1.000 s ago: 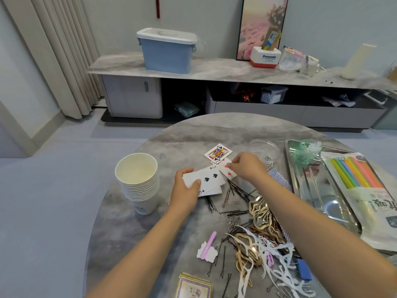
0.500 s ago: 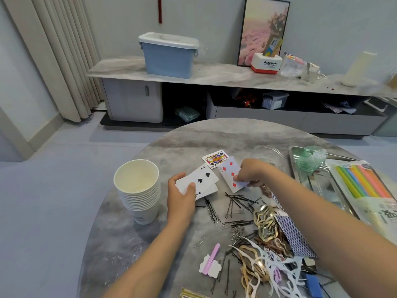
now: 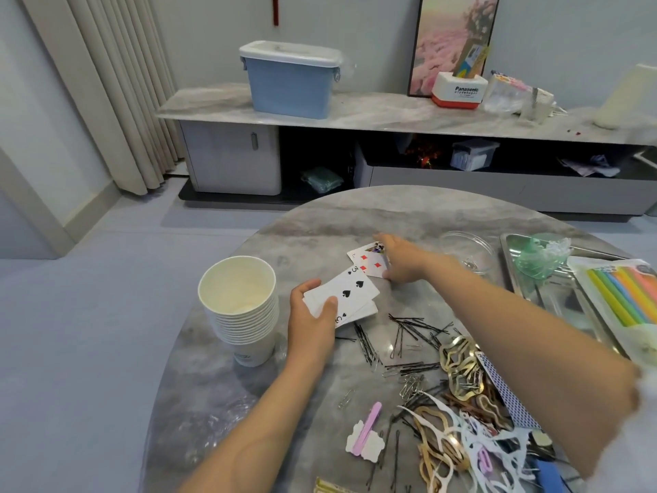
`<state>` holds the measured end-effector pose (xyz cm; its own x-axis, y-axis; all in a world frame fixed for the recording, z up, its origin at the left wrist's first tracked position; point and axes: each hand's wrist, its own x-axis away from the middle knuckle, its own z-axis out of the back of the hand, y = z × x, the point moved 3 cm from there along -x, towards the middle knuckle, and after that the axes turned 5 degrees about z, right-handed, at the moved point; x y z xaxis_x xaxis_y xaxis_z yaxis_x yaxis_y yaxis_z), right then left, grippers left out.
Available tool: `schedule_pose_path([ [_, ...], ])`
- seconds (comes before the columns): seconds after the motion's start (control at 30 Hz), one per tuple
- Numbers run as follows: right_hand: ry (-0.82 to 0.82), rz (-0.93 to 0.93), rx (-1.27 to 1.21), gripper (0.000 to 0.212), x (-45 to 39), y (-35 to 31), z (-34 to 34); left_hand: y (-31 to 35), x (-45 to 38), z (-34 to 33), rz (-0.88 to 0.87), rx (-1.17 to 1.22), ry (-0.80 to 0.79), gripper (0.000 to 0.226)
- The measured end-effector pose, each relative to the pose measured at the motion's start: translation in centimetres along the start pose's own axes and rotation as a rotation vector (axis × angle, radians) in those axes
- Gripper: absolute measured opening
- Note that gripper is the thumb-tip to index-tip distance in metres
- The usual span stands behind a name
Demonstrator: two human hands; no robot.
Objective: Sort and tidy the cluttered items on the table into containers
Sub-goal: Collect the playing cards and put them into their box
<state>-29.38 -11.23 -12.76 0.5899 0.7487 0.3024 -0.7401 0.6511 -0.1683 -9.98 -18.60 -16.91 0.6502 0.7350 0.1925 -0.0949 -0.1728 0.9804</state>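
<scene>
1. Since the earlier frame, the right hand (image 3: 401,263) has carried its red diamond card (image 3: 369,265) farther out across the surface (image 3: 320,222) and now reaches over the face card (image 3: 371,248) that lies there alone.
2. Meanwhile the left hand (image 3: 313,314) has kept its place beside the stack of paper cups (image 3: 241,307), with the small pack of cards (image 3: 343,297) in it, a three of spades on top.
3. To do this step well, I judge the right hand should slide the diamond card over the face card, pinch both together, and bring them back squared to the pack, edges aligned so nothing fans out.
4. Right hand: its fingers stretch forward nearly straight over the face card, while the thumb side presses the diamond card at its near edge; whether the fingertips already touch the face card I cannot tell.
5. Left hand: fingers curl under the pack and the thumb lies across its top, a firm grip, held just above the surface.
6. Loose black hairpins (image 3: 409,332), paper clips (image 3: 410,382) and hair clips (image 3: 458,364) lie near the right forearm; one blue-backed card (image 3: 508,396) sits among them, yet to be gathered.
7. No container for the cards is plainly marked out; the metal tray (image 3: 512,243) sits to the right.
</scene>
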Motion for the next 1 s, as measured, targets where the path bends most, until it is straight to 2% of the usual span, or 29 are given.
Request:
schedule_pose_path([
  [0.1,-0.13,-0.059,0.001,0.091,-0.3,0.2,0.4,-0.1,0.0,-0.1,-0.007,0.003,-0.001,0.032],
  [0.2,-0.119,-0.082,0.039,0.093,-0.6,0.3,0.5,-0.1,0.0,0.0,-0.006,0.012,-0.002,0.032],
  [0.33,-0.044,-0.108,0.142,0.065,0.8,-0.4,-0.1,-0.1,0.0,0.1,-0.018,-0.016,-0.011,0.033],
  [0.4,-0.013,-0.127,0.107,0.049,2.1,-0.9,-0.9,0.1,0.2,0.0,-0.018,-0.031,-0.026,0.033],
  [0.47,0.108,-0.159,-0.036,0.039,3.6,-1.0,-1.4,0.2,0.2,0.1,-0.001,-0.037,-0.036,0.034],
  [0.53,0.297,-0.223,-0.303,0.035,5.9,-0.8,-0.9,0.4,0.4,0.3,0.03,-0.043,-0.055,0.035],
  [0.6,0.45,-0.208,-0.566,0.033,9.0,-0.7,-0.2,0.7,0.7,0.3,0.068,-0.076,-0.091,0.035],
  [0.67,0.401,-0.11,-0.661,0.035,11.8,-1.5,-0.3,1.0,1.2,0.0,0.119,-0.124,-0.146,0.032],
  [0.73,0.319,-0.032,-0.587,0.041,13.5,-2.1,-1.1,1.5,2.0,-0.6,0.199,-0.066,-0.221,0.029],
  [0.87,0.269,-0.047,-0.516,0.046,14.9,-2.4,-2.6,2.3,3.4,-2.7,0.298,0.048,-0.335,0.03],
  [1.0,0.284,-0.028,-0.485,0.054,15.3,-2.8,-2.7,2.4,4.3,-3.6,0.264,0.051,-0.419,0.013],
])
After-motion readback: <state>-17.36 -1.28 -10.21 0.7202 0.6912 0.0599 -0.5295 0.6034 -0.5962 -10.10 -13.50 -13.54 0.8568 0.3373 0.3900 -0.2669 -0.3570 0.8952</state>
